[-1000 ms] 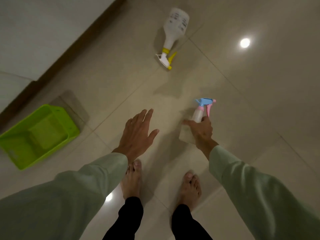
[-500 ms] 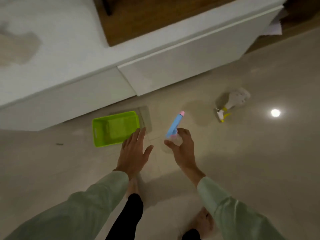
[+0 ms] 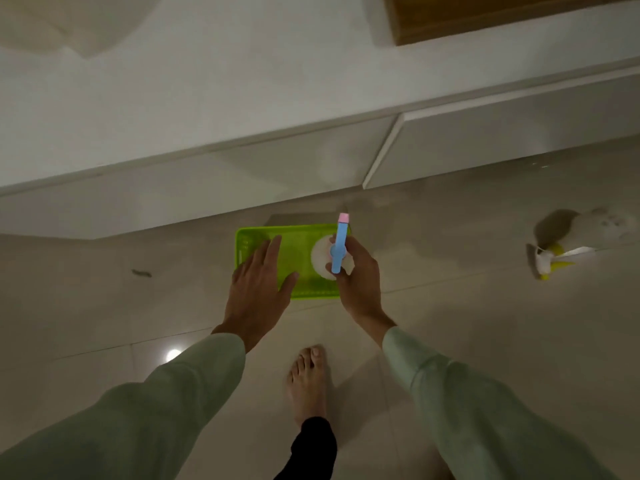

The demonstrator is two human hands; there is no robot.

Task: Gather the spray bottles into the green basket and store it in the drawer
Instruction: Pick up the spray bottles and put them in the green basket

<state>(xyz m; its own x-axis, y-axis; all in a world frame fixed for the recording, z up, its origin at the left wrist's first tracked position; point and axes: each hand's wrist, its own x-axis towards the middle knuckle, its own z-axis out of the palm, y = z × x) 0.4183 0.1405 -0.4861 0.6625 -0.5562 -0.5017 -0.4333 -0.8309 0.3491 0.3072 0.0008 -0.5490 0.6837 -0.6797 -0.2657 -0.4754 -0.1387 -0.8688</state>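
The green basket sits on the tiled floor just in front of the white cabinet. My right hand grips a small spray bottle with a blue and pink head, held upright over the basket's right half. My left hand hovers flat over the basket's left half, fingers spread, holding nothing. A second spray bottle, white with a yellow trigger, lies on its side on the floor far to the right.
The white cabinet's two drawer fronts are shut, with a seam between them above the basket. My bare foot stands on the floor behind my hands. A small dark speck lies on the floor at left.
I have stepped closer to the cabinet. My right hand carried the blue and pink bottle from beside the basket to over it, and my left hand moved over the basket too.
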